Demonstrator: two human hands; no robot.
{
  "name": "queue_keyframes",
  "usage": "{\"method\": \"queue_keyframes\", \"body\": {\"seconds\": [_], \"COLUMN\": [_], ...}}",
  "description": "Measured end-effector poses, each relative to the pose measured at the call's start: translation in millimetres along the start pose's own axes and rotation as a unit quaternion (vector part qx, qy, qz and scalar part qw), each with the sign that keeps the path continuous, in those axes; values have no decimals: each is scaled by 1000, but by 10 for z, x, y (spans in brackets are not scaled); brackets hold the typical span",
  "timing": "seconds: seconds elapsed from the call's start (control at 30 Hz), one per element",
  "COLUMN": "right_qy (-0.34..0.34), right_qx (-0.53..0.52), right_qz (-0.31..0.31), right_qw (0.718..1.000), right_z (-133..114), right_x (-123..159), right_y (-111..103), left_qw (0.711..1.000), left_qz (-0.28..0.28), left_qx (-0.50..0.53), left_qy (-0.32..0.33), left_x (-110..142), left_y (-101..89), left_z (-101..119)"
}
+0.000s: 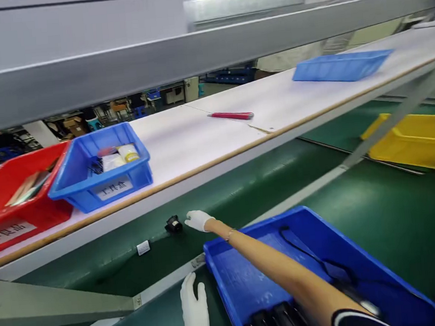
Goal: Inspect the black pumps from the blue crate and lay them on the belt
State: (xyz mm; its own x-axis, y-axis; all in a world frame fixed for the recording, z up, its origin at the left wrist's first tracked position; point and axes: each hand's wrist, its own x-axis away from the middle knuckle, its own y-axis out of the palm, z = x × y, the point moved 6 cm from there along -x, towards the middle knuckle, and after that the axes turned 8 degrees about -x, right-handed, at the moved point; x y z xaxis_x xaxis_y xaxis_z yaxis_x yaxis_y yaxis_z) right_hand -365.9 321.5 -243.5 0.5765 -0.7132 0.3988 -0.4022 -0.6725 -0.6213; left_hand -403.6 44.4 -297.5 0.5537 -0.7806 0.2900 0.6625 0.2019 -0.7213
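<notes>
My right hand (197, 220), in a white glove, reaches far forward over the green conveyor belt (243, 191). Its fingers are beside a small black part (173, 224) lying on the belt, touching it or nearly so; the fingers look loosely curled. My left hand (194, 312), also gloved, lies flat with fingers stretched out on the green surface, just left of a large blue bin (231, 278). Black cables and several black cylindrical parts lie in that bin under my right forearm.
A small white tag (143, 247) lies on the belt. The white shelf (200, 134) above carries a red bin (1, 212), a blue bin (90, 189) with tools, a red-handled tool (232, 115) and a shallow blue tray (340, 67). A yellow bin (421, 140) sits at right.
</notes>
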Motion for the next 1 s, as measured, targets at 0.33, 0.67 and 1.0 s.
{"method": "queue_keyframes", "body": {"seconds": [0.33,0.67,1.0], "right_qy": [-80,-195,-255], "right_qx": [81,93,-111], "right_qz": [-107,-66,-50], "right_qw": [988,974,959], "right_z": [1224,891,1008], "right_x": [2646,2831,4553], "right_y": [853,609,-506], "left_qw": [986,961,703], "left_qz": [-43,-9,-423], "left_qx": [157,274,559], "left_qy": [35,-28,-117], "left_x": [1220,1480,2677], "left_y": [189,271,1185], "left_z": [587,788,1660]}}
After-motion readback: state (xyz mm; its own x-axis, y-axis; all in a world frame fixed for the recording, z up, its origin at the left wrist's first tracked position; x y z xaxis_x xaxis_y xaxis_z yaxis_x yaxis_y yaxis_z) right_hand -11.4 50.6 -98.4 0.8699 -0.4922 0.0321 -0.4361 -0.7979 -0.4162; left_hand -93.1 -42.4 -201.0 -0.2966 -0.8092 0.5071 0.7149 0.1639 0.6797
